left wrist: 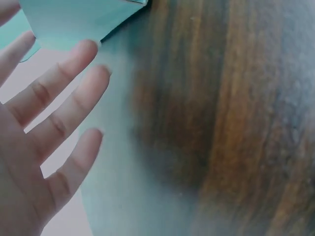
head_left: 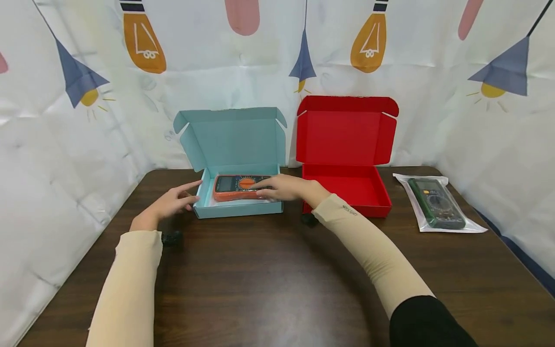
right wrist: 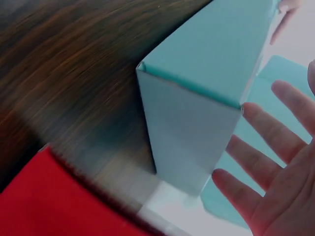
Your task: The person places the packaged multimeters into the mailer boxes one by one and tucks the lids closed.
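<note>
An orange multimeter (head_left: 227,194) with a dark face and round dial lies in an open light-blue cardboard box (head_left: 239,209). My right hand (head_left: 283,187) is over the meter's right part, fingers stretched out; whether they touch it I cannot tell. In the right wrist view those fingers (right wrist: 268,130) reach past the box's edge, with nothing held. My left hand (head_left: 171,203) is beside the box's left wall, fingers spread, the index fingertip close to or touching the upper edge. The left wrist view has its fingers (left wrist: 69,110) spread near a box corner, gripping nothing.
To the right stands an open red cardboard box (head_left: 347,188), its lid raised. Farther right, a dark green multimeter (head_left: 438,205) in a clear plastic bag lies on the brown table (head_left: 260,279). A patterned white cloth (head_left: 243,72) hangs behind and at both sides.
</note>
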Demonstrator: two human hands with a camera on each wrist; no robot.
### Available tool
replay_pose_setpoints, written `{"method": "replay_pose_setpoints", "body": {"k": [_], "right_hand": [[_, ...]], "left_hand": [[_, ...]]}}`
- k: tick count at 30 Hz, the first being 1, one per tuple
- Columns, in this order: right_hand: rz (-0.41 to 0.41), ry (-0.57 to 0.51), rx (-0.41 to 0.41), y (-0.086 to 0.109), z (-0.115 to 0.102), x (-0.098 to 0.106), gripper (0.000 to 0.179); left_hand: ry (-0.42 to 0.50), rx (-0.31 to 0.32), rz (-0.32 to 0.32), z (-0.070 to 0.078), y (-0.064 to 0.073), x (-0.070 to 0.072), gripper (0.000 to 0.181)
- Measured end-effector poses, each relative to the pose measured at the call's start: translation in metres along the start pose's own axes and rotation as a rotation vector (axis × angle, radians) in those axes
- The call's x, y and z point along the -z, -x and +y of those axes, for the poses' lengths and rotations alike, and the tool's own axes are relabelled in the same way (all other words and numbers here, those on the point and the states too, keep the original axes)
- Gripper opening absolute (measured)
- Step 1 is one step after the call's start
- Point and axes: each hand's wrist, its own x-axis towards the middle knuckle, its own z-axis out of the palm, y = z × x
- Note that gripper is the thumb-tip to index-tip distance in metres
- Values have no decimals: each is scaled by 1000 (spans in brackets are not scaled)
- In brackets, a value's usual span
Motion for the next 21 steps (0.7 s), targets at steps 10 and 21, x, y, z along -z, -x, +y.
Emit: {"method": "replay_pose_setpoints", "body": {"k": [10, 21], "right_hand": [[343, -92, -54, 26, 21, 8, 44], [644, -261, -119, 45, 36, 11, 39]], "left_hand": [[-121, -44, 195, 21, 2, 12, 55], [11, -80, 497, 38, 10, 17, 50]]}}
